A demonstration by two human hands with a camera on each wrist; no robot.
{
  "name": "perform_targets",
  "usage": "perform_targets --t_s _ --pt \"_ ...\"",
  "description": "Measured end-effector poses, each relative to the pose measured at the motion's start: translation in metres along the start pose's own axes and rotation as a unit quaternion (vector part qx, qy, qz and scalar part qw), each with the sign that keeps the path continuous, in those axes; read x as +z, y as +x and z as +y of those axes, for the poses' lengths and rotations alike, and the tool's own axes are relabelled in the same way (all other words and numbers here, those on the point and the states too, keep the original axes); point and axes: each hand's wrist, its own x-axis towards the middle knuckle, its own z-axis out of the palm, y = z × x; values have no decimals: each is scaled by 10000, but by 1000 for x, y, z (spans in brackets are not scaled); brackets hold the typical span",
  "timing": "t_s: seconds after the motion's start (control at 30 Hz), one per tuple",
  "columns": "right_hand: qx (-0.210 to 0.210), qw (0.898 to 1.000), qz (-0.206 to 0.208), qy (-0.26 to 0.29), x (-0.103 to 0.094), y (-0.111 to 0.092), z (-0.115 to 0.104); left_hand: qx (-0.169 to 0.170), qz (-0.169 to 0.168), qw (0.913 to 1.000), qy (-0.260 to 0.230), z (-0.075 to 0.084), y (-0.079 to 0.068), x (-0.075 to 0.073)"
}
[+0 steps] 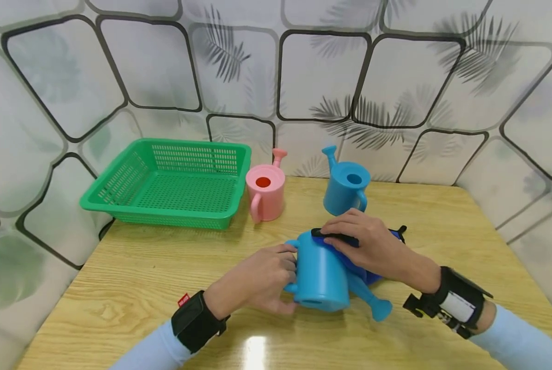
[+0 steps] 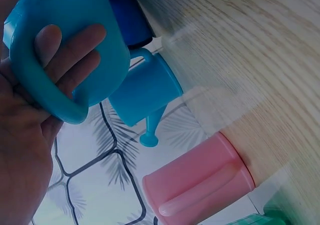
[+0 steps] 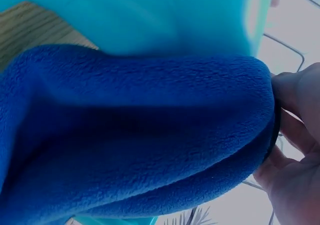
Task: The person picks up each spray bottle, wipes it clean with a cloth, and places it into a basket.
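Observation:
A light blue watering can (image 1: 321, 275) is tipped over the table, its spout pointing to the lower right in the head view. My left hand (image 1: 269, 277) holds it by the handle (image 2: 42, 85), with fingers passed through the loop. In my right hand (image 1: 364, 241) is a dark blue cloth (image 3: 150, 135) with a black edge, pinched between thumb and fingers and lying against the can's bottom end and side. The can's opening faces toward me, low in the head view.
Behind stand a pink watering can (image 1: 271, 192) and a second blue watering can (image 1: 343, 187), both upright. A green plastic basket (image 1: 165, 218) sits at the back left of the wooden table (image 1: 142, 288). A patterned curtain-like backdrop (image 1: 322, 77) closes off the back and sides.

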Motion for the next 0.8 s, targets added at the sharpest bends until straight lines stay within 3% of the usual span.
perform_targets --t_s 0.17,0.4,0.6,0.8 --pt "-257 9992 15 -321 4 -4 2 0 -8 9999 101 1 -2 -1" --pt "-498 9961 -313 -660 4 -15 2 -11 56 9999 136 0 -3 -1" --pt "-677 9933 -180 -914 2 -16 4 4 -3 9999 105 1 -2 -1" --pt "-738 9943 -134 -762 4 -16 1 10 73 9999 105 0 -3 0"
